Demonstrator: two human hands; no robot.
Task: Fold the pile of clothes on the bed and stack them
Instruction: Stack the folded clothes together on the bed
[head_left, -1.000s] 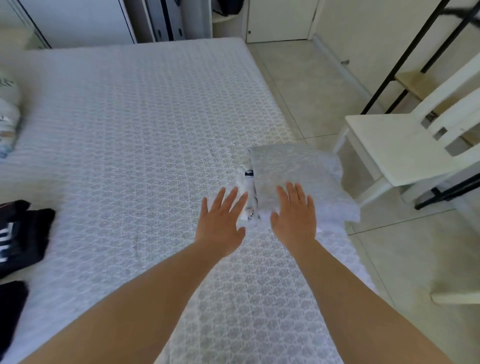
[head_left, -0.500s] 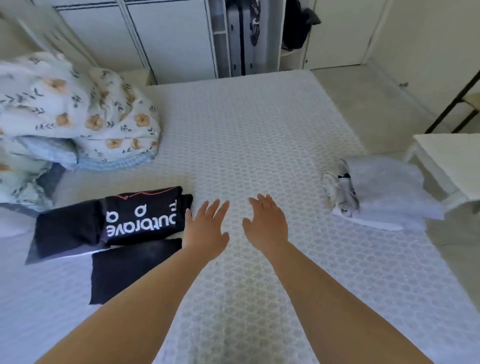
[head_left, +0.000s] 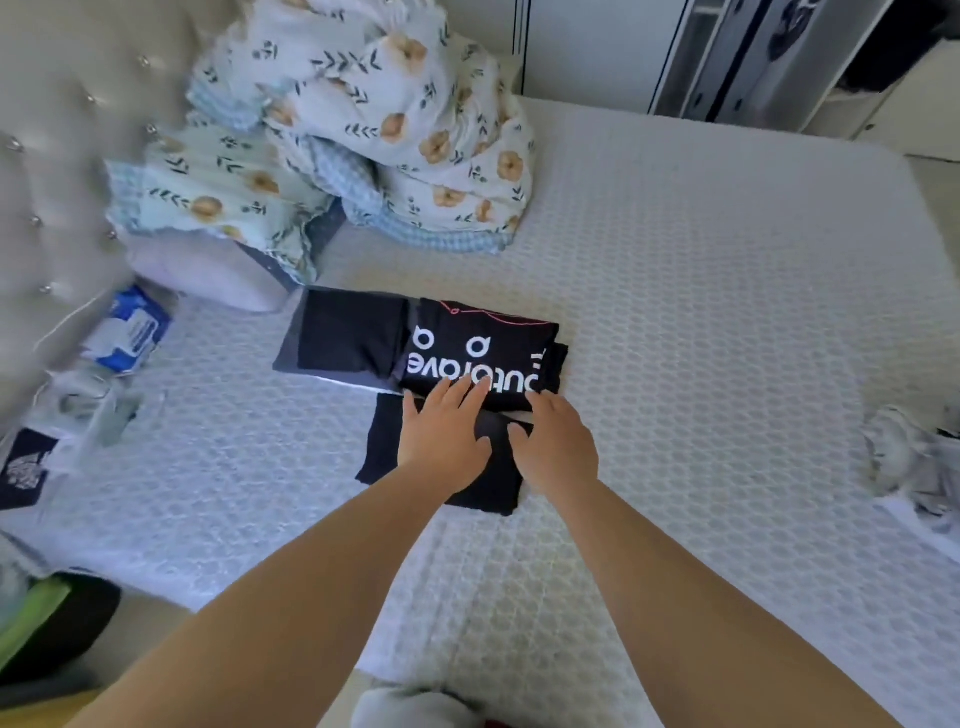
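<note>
- The black tee (head_left: 483, 358) with white lettering sits folded near the middle of the bed (head_left: 727, 312), and it's stacked on a flatter dark piece (head_left: 348, 338) that sticks out to its left. Looks like a second stack is getting built there, and my guess is it's about to be picked up or squared off.
- Left hand (head_left: 441, 441) is flat, fingers straight, tips resting on the near edge of the tee, not gripping anything.
- Right hand (head_left: 558, 447) is right beside it, thumb out; its fingertips reach the tee's near right corner and look bent down, but can't tell if they're pinching the fabric or just touching.
- Both palms are over another dark cloth (head_left: 384, 457) lying just in front of the tee, smooth and squarish, probably next for the pile.
- Fabric all looks like soft thin jersey, so it should sag if lifted by one edge.
- Bed cover is white with a bumpy honeycomb quilt texture.
- At the right edge there's a whitish folded stack (head_left: 914, 457), well apart from the dark stuff.
- A floral duvet (head_left: 363, 130) is bunched up by the tufted headboard (head_left: 52, 182), puffy and rumpled.
</note>
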